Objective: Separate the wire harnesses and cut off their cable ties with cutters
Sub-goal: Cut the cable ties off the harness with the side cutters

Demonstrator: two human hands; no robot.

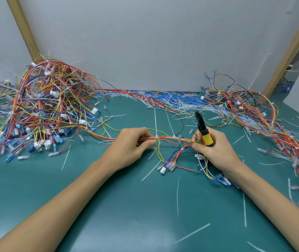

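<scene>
A single wire harness [170, 138] of red, yellow and orange wires stretches across the green mat between my hands. My left hand [132, 142] pinches it at its left part, just beside a white cable tie [156, 136]. My right hand [216, 148] grips the yellow-handled cutters [204, 131], black jaws pointing up and away, while its thumb and fingertips also pinch the harness's right end. Another cable tie [182, 148] binds a branch that drops to white and blue connectors [168, 167].
A big tangled heap of harnesses [41, 106] fills the left of the mat. A second pile [254, 110] lies at the right, running down the right edge. Cut white tie ends [177, 195] are scattered over the mat [126, 206]. White walls stand behind.
</scene>
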